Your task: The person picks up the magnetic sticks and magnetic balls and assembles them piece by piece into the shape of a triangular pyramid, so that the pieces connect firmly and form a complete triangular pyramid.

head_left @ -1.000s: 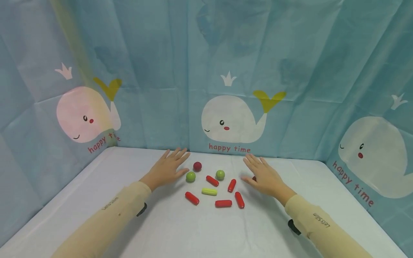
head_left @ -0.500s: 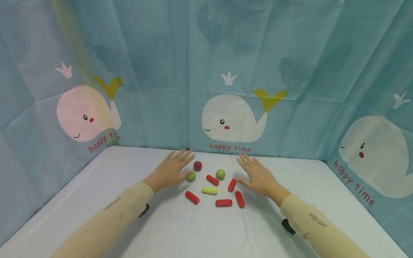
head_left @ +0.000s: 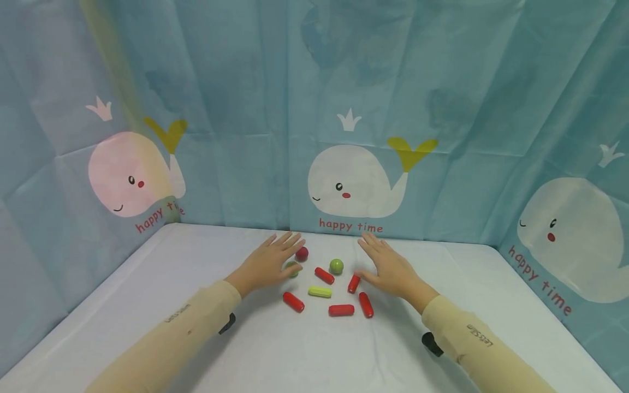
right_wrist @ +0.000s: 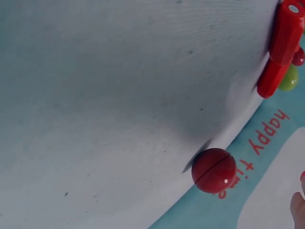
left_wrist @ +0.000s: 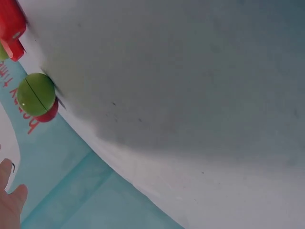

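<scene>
My left hand (head_left: 270, 262) is held over the cloth, palm down with fingers spread, beside a dark red ball (head_left: 302, 254). Its thumb overlaps a green ball (left_wrist: 36, 94) in the head view. Opposite, my right hand (head_left: 390, 270) hovers with straight fingers, its thumb at the top end of a short red stick (head_left: 354, 283). Another dark red ball (right_wrist: 214, 170) shows in the right wrist view but is hidden in the head view. Between the hands lie a second green ball (head_left: 336, 266), a yellow-green stick (head_left: 320, 292) and a red stick (head_left: 324, 275). Neither hand holds anything.
Closer to me are more red sticks: one on the left (head_left: 294, 302), one in the middle (head_left: 341, 310) and one on the right (head_left: 366, 304). A white cloth (head_left: 295, 355) covers the table. Blue curtains (head_left: 236, 180) printed with whales stand behind and at both sides.
Both hands have drifted inward, the left to the right and the right to the left. The left thumb now covers part of the green ball. The balls and sticks have stayed in place.
</scene>
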`<move>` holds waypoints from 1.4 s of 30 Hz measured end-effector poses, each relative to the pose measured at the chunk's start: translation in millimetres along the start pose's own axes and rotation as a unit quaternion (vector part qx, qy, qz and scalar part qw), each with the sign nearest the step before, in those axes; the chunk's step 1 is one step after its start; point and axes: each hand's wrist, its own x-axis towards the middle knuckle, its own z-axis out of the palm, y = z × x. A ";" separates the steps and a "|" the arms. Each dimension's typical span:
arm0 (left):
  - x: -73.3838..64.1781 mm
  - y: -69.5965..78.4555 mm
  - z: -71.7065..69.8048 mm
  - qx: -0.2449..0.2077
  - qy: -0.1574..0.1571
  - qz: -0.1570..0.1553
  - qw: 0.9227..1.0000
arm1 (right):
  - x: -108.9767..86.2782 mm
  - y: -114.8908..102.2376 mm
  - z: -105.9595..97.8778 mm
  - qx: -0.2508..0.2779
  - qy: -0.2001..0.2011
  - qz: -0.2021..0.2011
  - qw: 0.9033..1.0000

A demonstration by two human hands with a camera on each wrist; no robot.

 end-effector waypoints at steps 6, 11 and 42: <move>0.0 8.3 -2.8 -0.013 -0.015 0.016 1.000 | 3.0 -7.5 -2.5 0.046 -0.011 0.035 0.998; 1.6 15.3 -4.6 -0.031 -0.031 0.015 0.999 | 5.0 -11.6 -2.8 0.083 -0.029 0.060 0.994; 0.6 43.2 -4.4 -0.201 -0.041 -0.046 0.978 | 16.9 -9.5 9.4 0.258 -0.005 0.184 0.948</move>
